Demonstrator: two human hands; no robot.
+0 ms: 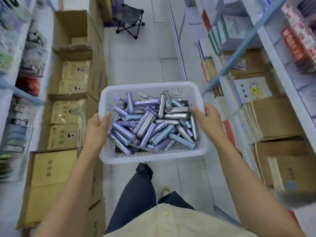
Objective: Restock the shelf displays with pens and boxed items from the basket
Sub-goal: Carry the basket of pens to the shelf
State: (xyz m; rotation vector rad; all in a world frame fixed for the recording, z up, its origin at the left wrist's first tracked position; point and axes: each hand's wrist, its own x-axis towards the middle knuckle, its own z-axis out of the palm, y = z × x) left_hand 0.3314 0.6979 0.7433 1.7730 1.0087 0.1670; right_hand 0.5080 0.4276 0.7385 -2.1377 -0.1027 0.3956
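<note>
We hold a white plastic basket in mid-air over the tiled aisle floor, in front of our body. Our left hand grips the basket's left rim, with the thumb hooked over the edge inside and the fingers wrapped under, out of sight. Our right hand grips the right rim the same way, thumb on the inside wall. Both grips are tight on the basket.

The basket is full of a loose heap of pen tubes in metallic purple, blue and silver, lying crisscross. Something dark and flat shows under the heap; we can't tell what it is.

Open cardboard cartons with bagged goods line the floor on the left, below a blurred left shelf. On the right, a white shelf unit holds notebooks and brown boxes. A black folding stool stands far down the aisle. Our dark trousers and pale shirt show below the basket.
</note>
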